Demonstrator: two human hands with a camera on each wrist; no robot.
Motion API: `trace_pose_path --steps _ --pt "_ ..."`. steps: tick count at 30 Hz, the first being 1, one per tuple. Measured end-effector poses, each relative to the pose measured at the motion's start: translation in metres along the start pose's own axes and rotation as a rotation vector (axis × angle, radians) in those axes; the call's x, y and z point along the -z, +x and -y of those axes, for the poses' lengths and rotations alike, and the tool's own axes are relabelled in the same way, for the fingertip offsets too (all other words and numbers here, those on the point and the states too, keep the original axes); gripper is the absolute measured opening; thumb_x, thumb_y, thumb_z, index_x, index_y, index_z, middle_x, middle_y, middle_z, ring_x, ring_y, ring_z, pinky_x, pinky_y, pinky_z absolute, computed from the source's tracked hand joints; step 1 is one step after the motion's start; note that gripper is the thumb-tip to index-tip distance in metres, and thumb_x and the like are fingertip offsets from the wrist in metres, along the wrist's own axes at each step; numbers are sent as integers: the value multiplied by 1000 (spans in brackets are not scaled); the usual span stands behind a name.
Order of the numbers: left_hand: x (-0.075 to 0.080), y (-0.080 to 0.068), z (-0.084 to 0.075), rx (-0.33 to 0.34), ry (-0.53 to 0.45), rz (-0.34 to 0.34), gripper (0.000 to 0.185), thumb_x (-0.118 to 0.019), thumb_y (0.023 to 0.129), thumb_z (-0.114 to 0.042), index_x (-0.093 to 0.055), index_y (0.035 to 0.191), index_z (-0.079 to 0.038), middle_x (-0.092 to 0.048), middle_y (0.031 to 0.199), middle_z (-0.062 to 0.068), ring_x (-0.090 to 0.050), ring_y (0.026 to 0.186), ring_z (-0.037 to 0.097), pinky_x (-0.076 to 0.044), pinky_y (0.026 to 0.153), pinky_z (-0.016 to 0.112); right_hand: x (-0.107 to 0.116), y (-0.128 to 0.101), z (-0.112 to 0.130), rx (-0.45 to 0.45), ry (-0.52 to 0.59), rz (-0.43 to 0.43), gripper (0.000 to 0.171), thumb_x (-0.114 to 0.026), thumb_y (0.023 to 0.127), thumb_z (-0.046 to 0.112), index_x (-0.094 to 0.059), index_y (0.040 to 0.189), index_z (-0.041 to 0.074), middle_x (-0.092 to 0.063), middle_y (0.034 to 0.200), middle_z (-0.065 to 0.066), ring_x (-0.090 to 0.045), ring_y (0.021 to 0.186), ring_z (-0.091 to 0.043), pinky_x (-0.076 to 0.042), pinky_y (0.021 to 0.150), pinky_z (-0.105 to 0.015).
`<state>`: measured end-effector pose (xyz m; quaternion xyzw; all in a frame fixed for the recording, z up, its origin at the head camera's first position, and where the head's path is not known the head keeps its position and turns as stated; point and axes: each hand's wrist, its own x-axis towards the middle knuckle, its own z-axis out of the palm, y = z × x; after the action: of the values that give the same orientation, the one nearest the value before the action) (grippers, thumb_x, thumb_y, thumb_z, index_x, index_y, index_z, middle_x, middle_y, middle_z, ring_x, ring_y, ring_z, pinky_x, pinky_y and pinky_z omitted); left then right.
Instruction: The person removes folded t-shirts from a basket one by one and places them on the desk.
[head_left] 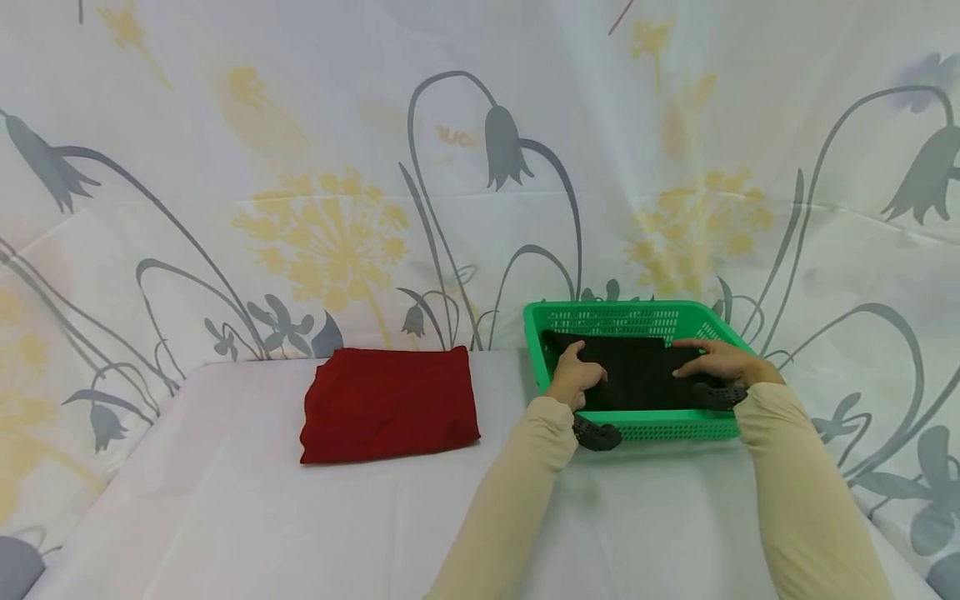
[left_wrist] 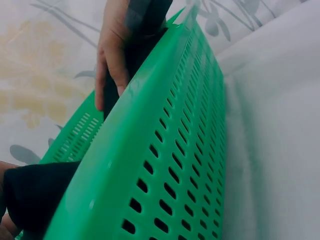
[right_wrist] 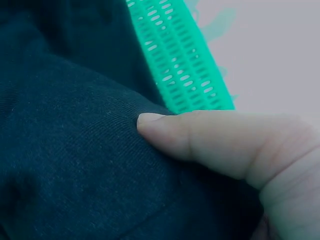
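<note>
A folded black cloth (head_left: pixel 637 377) lies in a green plastic basket (head_left: pixel 660 418) in the head view. My left hand (head_left: pixel 576 377) holds the cloth's left side, with thumb and index finger spread over it. At the right side my right hand (head_left: pixel 722 362) grips the cloth. In the right wrist view the thumb (right_wrist: pixel 200 134) presses on the dark ribbed fabric (right_wrist: pixel 95 150); the other fingers are mostly hidden. The left wrist view shows the right hand (left_wrist: pixel 114 50) over the far part of the cloth, behind the basket's perforated wall (left_wrist: pixel 190 145).
A folded dark red cloth (head_left: pixel 390 404) lies flat on the white-covered table (head_left: pixel 300 533), left of the basket. Behind the table hangs a curtain (head_left: pixel 337 100) printed with grey and yellow flowers. A dark wrist strap (head_left: pixel 597 434) on the left wrist crosses the basket's front rim.
</note>
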<state>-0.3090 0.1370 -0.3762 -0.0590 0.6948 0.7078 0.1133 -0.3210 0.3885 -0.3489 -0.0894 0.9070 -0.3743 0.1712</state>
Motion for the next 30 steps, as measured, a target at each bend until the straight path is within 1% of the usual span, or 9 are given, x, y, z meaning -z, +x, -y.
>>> trace_pose_path --steps 6,9,12,16,19,22,24,27,30 --pt "0 -4 -6 -11 24 8 68 -64 84 8 -47 143 -21 -38 147 10 -44 125 35 -46 83 43 1 -3 10 -8 25 -28 79 -66 91 19 -20 148 -10 1 147 -44 -16 130 -60 -30 100 -63" --pt "1 -5 -8 -18 26 17 68 -64 85 8 -47 144 -21 -36 148 9 -46 123 33 -45 83 42 1 -4 10 -13 74 -32 78 -65 92 16 -17 149 -9 3 148 -42 -20 130 -58 -33 100 -60" --pt "2 -6 -10 -26 30 33 69 -64 85 8 -46 145 -21 -36 149 9 -52 107 30 -42 76 40 3 -7 11 -14 94 -42 80 -65 93 16 -15 150 -8 6 149 -41 -13 132 -58 -27 102 -63" --pt "4 -6 -12 -44 46 42 70 -65 85 6 -45 145 -23 -37 149 9 -52 87 25 -38 70 38 4 -12 14 -24 123 -58 83 -66 92 18 -13 152 -5 14 150 -37 -1 133 -59 -18 103 -67" --pt "5 -7 -14 -56 52 57 69 -65 86 5 -45 146 -23 -36 149 10 -52 91 25 -38 70 37 4 -16 17 -35 126 -74 84 -67 91 20 -14 152 -4 16 150 -36 1 133 -59 -17 103 -68" --pt "7 -8 -16 -68 52 76 68 -64 86 5 -45 145 -23 -35 150 9 -51 111 28 -42 76 38 4 -21 21 -45 138 -89 85 -68 90 20 -14 153 -2 16 151 -36 1 134 -59 -17 103 -67" --pt "8 -9 -18 -76 46 84 68 -64 86 5 -45 145 -23 -35 150 9 -44 125 31 -43 83 40 4 -23 23 -43 157 -99 86 -68 90 19 -13 153 -2 15 151 -35 0 134 -58 -16 104 -67" --pt "11 -10 -20 -89 37 92 69 -65 86 5 -45 145 -23 -35 150 10 -40 128 32 -43 86 41 3 -26 27 -41 183 -122 87 -68 90 19 -12 154 0 14 151 -35 -1 135 -57 -16 104 -65" --pt "14 -11 -22 -100 25 104 69 -64 86 6 -45 146 -23 -34 150 11 -44 121 30 -41 82 40 4 -29 29 -36 194 -147 87 -67 91 19 -11 154 1 16 151 -35 1 135 -57 -15 105 -65"
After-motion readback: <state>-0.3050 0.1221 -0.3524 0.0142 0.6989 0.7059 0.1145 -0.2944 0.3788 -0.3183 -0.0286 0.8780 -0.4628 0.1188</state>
